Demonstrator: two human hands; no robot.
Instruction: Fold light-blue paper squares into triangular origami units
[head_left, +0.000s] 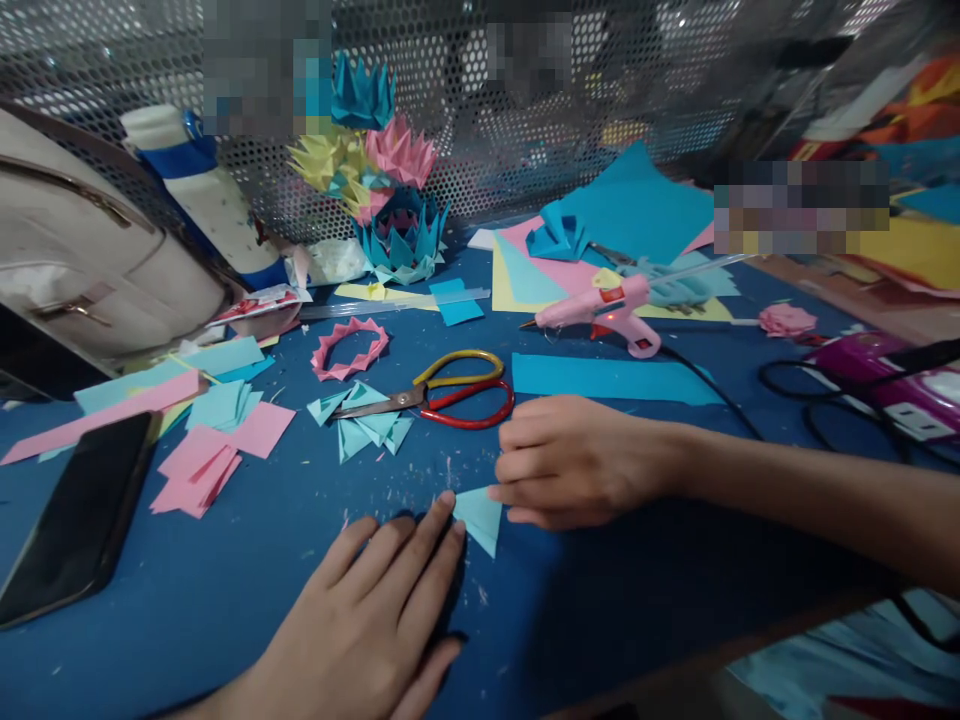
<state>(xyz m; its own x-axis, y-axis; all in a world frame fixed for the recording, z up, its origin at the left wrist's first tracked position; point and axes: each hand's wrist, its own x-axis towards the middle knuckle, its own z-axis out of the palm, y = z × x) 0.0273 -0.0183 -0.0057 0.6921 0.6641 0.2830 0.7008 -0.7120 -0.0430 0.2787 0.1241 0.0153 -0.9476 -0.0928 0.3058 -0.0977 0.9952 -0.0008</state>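
Touching the left corner of a light blue folded triangle (480, 518), the left hand (360, 620) lies low on the tabletop (600, 620), fingers extended and slightly spread. The right hand (570, 465) is curled, a fingertip at the upper right corner; whether it pinches the paper I cannot tell. The triangle sits just below the centre of the frame, point downward. With contact only near its upper corners, it could pivot, and uneven pressure might set a crease crooked. Scraps (450, 478) around it could get caught in a fold.

Just above the right hand, the scissors (409, 400) have their handles close to the knuckles; a nudge could drag the blades through the folded light blue pieces (375, 435) beneath them. Right of centre, the pink glue gun (615, 305) shows an orange glow, so its nozzle may be hot; a snag on its black cord (712, 385) could tip it onto the blue strip (615, 379).
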